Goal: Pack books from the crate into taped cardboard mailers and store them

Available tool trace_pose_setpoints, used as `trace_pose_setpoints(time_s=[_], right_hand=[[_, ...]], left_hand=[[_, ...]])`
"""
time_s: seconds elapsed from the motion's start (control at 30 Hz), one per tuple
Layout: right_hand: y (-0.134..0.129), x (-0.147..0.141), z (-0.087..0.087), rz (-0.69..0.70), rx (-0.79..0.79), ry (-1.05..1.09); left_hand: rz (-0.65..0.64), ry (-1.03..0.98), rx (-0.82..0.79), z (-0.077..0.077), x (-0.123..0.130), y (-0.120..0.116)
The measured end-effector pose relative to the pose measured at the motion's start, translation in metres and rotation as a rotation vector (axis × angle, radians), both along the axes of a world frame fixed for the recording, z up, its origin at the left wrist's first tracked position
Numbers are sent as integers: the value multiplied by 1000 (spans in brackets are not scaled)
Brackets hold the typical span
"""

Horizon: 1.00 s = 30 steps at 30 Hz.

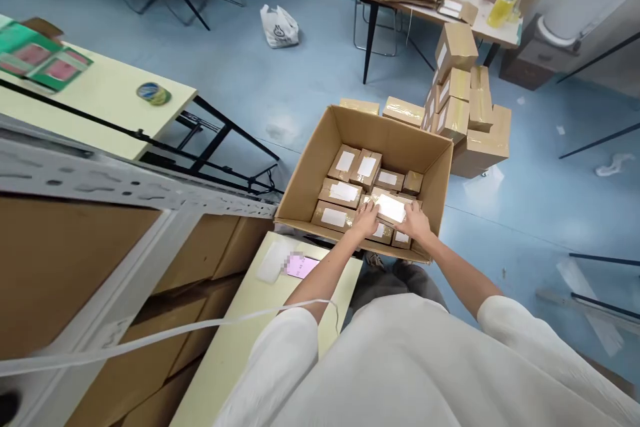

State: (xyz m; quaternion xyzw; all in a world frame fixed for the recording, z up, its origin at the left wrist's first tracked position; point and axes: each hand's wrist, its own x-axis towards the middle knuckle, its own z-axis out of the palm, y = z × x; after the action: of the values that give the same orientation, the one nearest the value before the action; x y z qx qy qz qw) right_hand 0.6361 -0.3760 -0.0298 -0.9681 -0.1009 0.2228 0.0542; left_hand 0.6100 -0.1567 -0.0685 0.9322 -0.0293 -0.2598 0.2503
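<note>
A large open carton (306, 177) stands in front of me and holds several small brown boxes, most with white labels. Inside it, one small labelled box (391, 207) is gripped between my two hands, above other boxes. My left hand (367, 219) has its fingers on the left end of that box. On the right end rests my right hand (414, 221), fingers bent round the edge. Taped boxes lie close to my left hand, such as a labelled box (333, 216) in the carton's near left corner.
Behind the carton on the right stands a stack of taped boxes (457, 47). A pale table (225, 347) with a pink item (302, 266) is at the near left, beside metal shelving (150, 267). A white bag (280, 27) lies on the floor.
</note>
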Motion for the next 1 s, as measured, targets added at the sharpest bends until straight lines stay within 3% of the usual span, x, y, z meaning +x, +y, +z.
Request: trace_pose_setpoints(time_s=[0.23,0.47,0.67,0.87,1.0], right_hand=[[0,25,-28,-15,-31,134],[0,101,-53,31,-53,115],[3,172,-106,57,-57,63],[6,200,-160,66,-20,94],[6,201,-185,-171,11,102]], left_hand=[[14,146,-51,-34,23,0],[91,111,-61,-70,79,-15],[94,89,-107,-121,119,-20],[140,111,-120,-168,130,-16],[203,137,-198,-190,136,-20]])
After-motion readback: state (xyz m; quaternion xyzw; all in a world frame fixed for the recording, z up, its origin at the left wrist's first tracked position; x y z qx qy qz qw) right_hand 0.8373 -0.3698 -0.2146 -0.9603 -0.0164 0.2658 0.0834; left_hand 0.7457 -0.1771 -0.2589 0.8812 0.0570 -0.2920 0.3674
